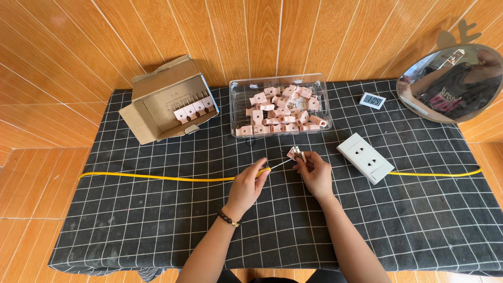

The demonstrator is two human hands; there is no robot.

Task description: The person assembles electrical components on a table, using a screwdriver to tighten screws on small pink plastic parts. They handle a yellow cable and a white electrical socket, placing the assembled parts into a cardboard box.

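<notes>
My left hand (247,184) grips a thin screwdriver (274,166) with a yellow handle, its metal tip pointing up and right. My right hand (315,171) pinches a small pink plug (294,153) with metal prongs, held just above the cloth. The screwdriver tip meets the plug. Both hands hover over the middle of the table, just in front of a clear plastic tray.
A clear tray (236,95) holds several pink plugs (280,112). A cardboard box (162,99) with a row of plugs lies at back left. A white wall socket (364,157), a yellow cable (157,177), a small digital clock (372,100) and a round mirror (451,84) sit on the checked cloth (157,220).
</notes>
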